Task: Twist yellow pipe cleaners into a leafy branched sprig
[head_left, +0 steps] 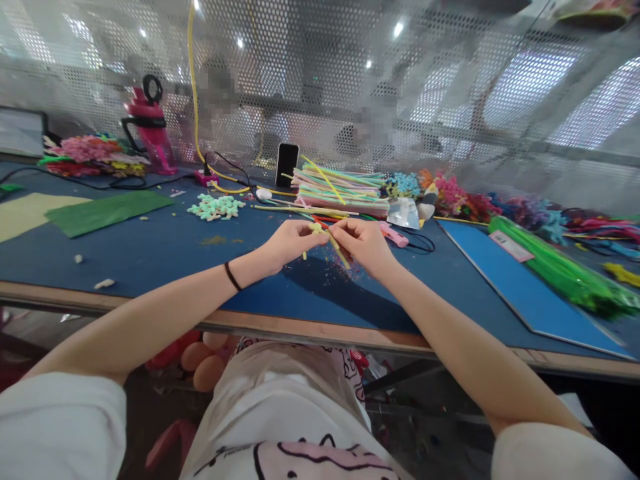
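Observation:
Over the blue tabletop my left hand (296, 241) and my right hand (363, 245) meet, fingertips almost touching. Both pinch pale yellow pipe cleaners (341, 255); one length slants down below my right fingers, and a short end hangs under my left. A small bent yellow part shows at my left fingertips, its exact shape too small to make out. Just behind my hands lie a long yellow pipe cleaner (280, 209) and some red ones. A pink glue gun (394, 235) rests beyond my right hand. A stack of pastel pipe cleaners (340, 187) stands farther back.
Mint-green twisted pieces (216, 207) lie left of my hands. A phone (287, 165) leans near the mesh wall. Green felt (107, 212) and a pink bottle (150, 127) are at left. On the right are a blue board (520, 287), a green bagged bundle (560, 267) and cables.

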`<move>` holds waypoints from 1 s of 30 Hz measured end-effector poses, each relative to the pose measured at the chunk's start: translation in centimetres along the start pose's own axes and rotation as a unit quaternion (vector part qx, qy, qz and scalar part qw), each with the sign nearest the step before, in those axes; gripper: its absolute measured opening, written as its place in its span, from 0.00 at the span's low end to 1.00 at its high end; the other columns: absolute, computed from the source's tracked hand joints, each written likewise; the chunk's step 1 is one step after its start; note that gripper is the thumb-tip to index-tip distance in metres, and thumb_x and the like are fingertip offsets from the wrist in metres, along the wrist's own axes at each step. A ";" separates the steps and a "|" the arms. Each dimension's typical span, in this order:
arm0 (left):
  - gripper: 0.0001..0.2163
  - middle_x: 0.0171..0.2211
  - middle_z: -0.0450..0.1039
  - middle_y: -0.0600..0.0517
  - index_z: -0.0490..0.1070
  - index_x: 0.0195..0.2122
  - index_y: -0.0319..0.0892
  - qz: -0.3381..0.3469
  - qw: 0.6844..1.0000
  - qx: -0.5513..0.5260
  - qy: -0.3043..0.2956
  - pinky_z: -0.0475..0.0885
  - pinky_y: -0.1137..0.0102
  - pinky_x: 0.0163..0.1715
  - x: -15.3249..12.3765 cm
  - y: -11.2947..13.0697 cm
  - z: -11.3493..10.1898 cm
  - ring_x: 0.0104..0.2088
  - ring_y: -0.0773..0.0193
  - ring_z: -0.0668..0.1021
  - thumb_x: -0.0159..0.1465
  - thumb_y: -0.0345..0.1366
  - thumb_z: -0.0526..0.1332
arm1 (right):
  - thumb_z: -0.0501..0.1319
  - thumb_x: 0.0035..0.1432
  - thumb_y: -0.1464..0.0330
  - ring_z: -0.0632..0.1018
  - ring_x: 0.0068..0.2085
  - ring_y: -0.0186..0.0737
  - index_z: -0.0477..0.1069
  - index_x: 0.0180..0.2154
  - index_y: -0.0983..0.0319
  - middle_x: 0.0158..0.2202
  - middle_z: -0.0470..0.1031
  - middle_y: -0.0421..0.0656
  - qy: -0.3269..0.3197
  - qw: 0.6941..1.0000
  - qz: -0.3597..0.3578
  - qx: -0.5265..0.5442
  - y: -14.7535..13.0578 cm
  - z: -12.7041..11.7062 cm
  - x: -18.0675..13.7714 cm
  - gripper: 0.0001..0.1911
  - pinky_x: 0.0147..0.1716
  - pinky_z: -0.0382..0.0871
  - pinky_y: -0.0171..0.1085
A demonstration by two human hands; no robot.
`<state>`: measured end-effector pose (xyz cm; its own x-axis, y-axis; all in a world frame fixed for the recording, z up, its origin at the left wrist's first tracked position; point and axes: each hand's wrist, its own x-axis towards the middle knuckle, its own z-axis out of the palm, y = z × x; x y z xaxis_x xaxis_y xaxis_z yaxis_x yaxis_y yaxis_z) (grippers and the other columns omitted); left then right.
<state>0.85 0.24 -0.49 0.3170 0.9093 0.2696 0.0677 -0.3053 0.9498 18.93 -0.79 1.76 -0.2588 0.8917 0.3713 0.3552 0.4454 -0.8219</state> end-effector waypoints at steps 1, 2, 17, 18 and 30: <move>0.12 0.26 0.73 0.54 0.74 0.29 0.38 -0.001 1.000 -0.001 0.005 0.63 0.73 0.29 0.0 0.1 0.0 0.27 0.69 0.71 0.54 0.43 0.67 | 0.61 0.59 0.58 0.63 0.16 0.29 0.72 0.28 0.63 0.16 0.65 0.36 0.001 1.000 -0.005 0.003 -0.1 0.0 0.0 0.15 0.15 0.54 0.32; 0.10 0.25 0.72 0.54 0.74 0.29 0.38 0.000 1.000 -0.009 0.012 0.63 0.73 0.29 0.0 0.2 0.0 0.27 0.70 0.70 0.54 0.41 0.66 | 0.61 0.59 0.57 0.63 0.16 0.29 0.72 0.29 0.63 0.16 0.65 0.36 0.000 1.000 -0.010 0.009 -0.1 0.0 -0.1 0.16 0.16 0.55 0.32; 0.07 0.30 0.77 0.49 0.75 0.30 0.36 -0.081 0.983 -0.166 0.010 0.73 0.72 0.36 0.0 0.6 0.0 0.28 0.70 0.77 0.57 0.35 0.65 | 0.64 0.57 0.60 0.74 0.25 0.35 0.77 0.32 0.64 0.27 0.78 0.43 0.023 0.992 -0.068 -0.101 0.6 0.4 -0.3 0.13 0.26 0.67 0.35; 0.08 0.30 0.78 0.48 0.75 0.30 0.36 -0.078 0.982 -0.173 0.008 0.74 0.71 0.37 0.0 0.6 0.0 0.28 0.70 0.77 0.58 0.38 0.66 | 0.65 0.56 0.60 0.74 0.26 0.36 0.77 0.33 0.64 0.28 0.79 0.44 0.024 0.992 -0.074 -0.102 0.6 0.4 -0.2 0.13 0.26 0.67 0.36; 0.15 0.30 0.78 0.48 0.76 0.29 0.37 -0.044 0.998 -0.037 0.010 0.70 0.74 0.29 0.6 -0.1 -1.0 0.25 0.71 0.73 0.59 0.46 0.66 | 0.59 0.61 0.69 0.79 0.36 0.41 0.78 0.40 0.61 0.39 0.80 0.46 0.014 0.967 -0.191 -0.169 0.9 -0.2 0.2 0.10 0.33 0.71 0.38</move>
<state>0.05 1.07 -0.23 0.2939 0.9375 0.1865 0.0243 -0.2024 0.9790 19.34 -0.21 1.18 -0.4063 0.6561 0.6360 0.5123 0.7399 -0.4360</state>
